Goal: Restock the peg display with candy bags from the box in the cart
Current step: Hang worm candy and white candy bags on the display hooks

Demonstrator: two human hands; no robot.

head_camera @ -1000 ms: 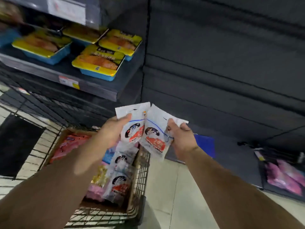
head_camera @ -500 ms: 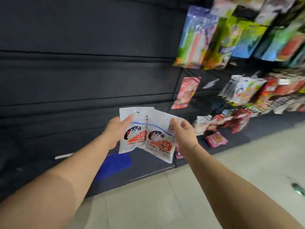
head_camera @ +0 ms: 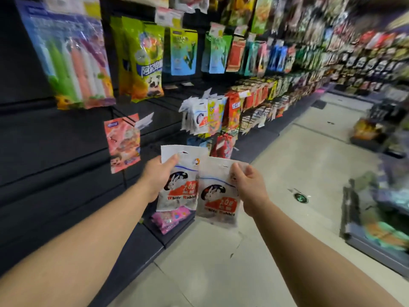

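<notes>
2 candy bags (head_camera: 200, 185) are gripped, 1 by the left hand (head_camera: 158, 173), 1 by the right hand (head_camera: 249, 185), near the matching peg stock (head_camera: 197, 117); neither is hung yet.

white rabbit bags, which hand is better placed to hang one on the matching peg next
Probably the left. The left hand holds its bag higher and nearer the display; the hanging white rabbit bags are up and ahead. The right hand holds its bag lower, aisle side.

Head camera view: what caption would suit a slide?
Each hand, left and right, grips a White Rabbit candy bag before the peg display.
</notes>
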